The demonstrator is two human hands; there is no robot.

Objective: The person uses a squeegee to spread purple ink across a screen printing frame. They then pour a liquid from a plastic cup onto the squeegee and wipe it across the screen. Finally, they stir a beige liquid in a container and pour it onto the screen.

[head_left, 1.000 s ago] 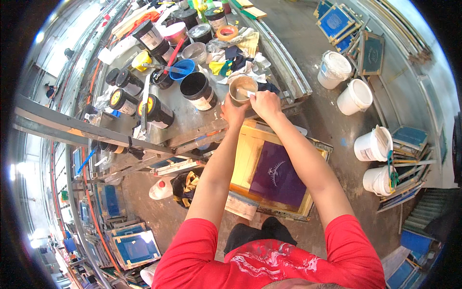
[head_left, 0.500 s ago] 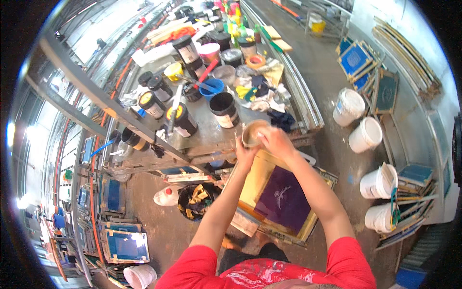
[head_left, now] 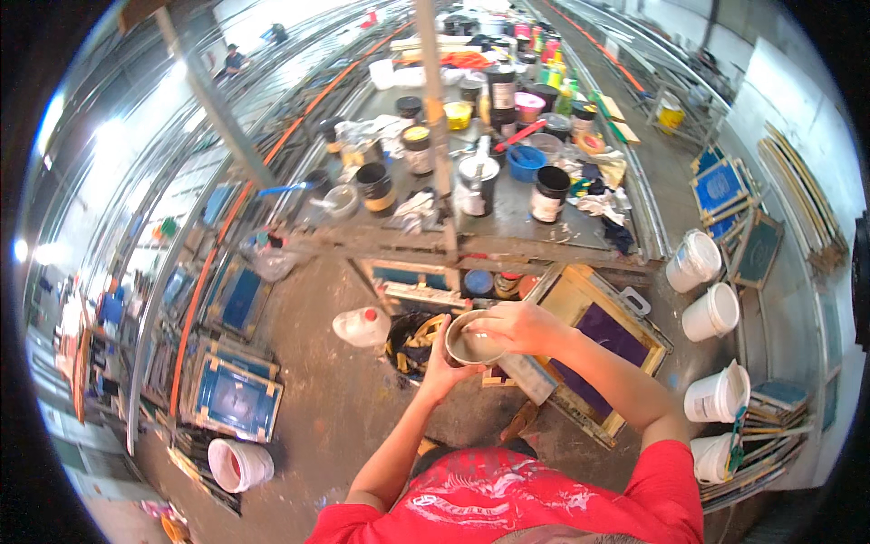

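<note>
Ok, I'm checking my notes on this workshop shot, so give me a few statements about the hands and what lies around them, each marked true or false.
1. Both hands hold one small round container of pale liquid. True: the left hand cups it from below and the right hand grips its rim.
2. The wooden-framed screen below the hands has a green mesh. False: it is purple.
3. White buckets stand to the person's right. True.
4. The person wears a blue shirt. False: the shirt is red.
</note>
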